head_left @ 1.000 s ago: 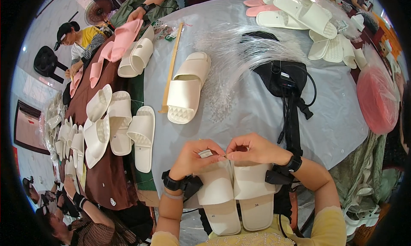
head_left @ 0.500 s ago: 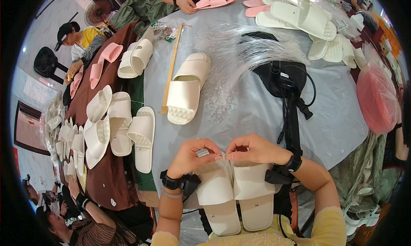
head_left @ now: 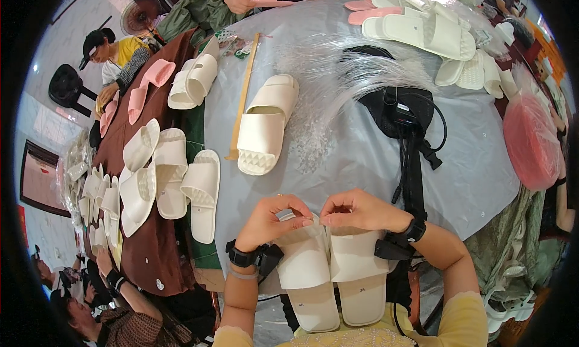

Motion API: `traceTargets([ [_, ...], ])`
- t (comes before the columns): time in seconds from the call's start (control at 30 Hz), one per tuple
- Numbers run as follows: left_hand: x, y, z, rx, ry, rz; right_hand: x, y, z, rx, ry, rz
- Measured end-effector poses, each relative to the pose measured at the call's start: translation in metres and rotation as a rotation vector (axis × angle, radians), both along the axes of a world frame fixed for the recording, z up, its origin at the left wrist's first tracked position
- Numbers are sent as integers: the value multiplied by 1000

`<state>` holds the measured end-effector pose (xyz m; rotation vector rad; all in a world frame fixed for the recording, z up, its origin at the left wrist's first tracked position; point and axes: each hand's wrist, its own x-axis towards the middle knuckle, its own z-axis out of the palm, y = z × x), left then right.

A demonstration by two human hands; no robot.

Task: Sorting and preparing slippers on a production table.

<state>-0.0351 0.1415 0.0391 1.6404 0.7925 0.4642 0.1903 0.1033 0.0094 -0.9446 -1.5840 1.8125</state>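
Observation:
A pair of cream slide slippers stands side by side at the near edge of the table, soles facing me: the left slipper (head_left: pixel 301 265) and the right slipper (head_left: pixel 357 259). At the pair's upper end, my left hand (head_left: pixel 274 221) is closed, thumb and index finger pinched. My right hand (head_left: pixel 362 211) makes a matching pinch right beside it, the fingertips almost meeting. What lies between the fingertips is too small to make out. Farther off lies another cream slipper (head_left: pixel 265 127), next to a loose bundle of thin clear plastic strands (head_left: pixel 322 90).
A wooden ruler (head_left: pixel 243 99) lies left of the lone slipper. A black pouch with a strap (head_left: pixel 395 113) sits right of centre. More cream slippers (head_left: pixel 202 193) fill the brown-covered left table; others (head_left: pixel 422 33) are piled far right. Co-workers sit left and opposite.
My hands and the pair of slippers hold almost still. Across the table, a co-worker's hands have drawn two pink slippers apart, toward the far edge.

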Motion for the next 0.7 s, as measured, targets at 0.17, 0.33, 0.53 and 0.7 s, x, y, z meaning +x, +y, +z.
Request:
traceTargets([
  [0.17,-2,-1,-4,-35,-72,16,-3,-2,-2,-73,112,-32],
  [0.33,0,-1,2,71,1,41,-2,-2,0,-146,116,-42],
  [0.53,-3,1,0,71,-23,32,-1,-1,14,-207,36,65],
  [0.7,-3,3,-5,44,-67,-95,-2,-3,0,-126,95,80],
])
